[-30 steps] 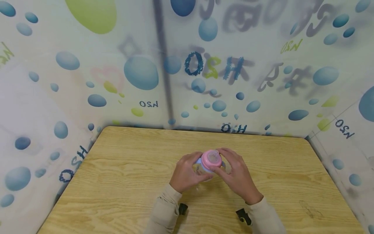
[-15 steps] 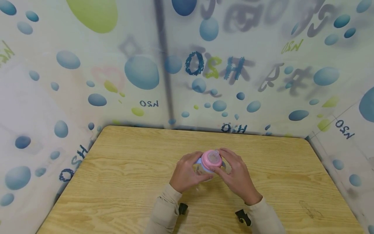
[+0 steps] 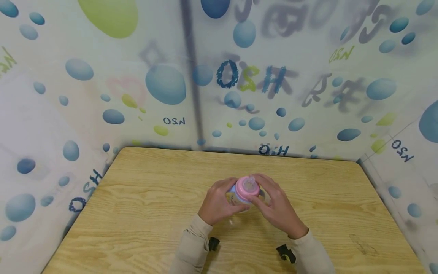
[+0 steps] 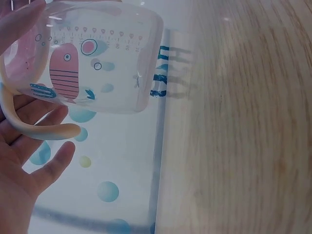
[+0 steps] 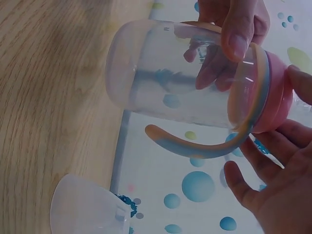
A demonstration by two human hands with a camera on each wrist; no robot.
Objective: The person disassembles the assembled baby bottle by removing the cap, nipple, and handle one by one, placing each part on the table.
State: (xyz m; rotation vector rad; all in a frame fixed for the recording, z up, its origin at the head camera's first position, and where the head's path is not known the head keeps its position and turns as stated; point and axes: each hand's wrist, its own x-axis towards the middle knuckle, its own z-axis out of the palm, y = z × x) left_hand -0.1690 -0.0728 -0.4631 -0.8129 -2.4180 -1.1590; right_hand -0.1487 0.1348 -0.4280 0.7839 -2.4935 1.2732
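A clear baby bottle [image 3: 234,198] is held above the table in the head view, its pink collar [image 3: 240,193] and clear teat [image 3: 250,184] facing up. My left hand [image 3: 216,201] grips the bottle by its upper body, next to a curved handle [image 4: 41,129]. Thumb and fingers of my right hand [image 3: 281,208] pinch the pink collar from the other side. In the right wrist view a second curved handle [image 5: 195,148] shows on the bottle. The left wrist view shows a printed scale and a pink figure on the body.
A translucent cap [image 5: 85,207] stands on the wooden table [image 3: 154,213], seen in the right wrist view. White walls [image 3: 137,125] with blue and green drop prints enclose the table's back and sides.
The teat has become easier to see, tipping slightly upright above the pink collar. Both hands stay in nearly the same place on the bottle.
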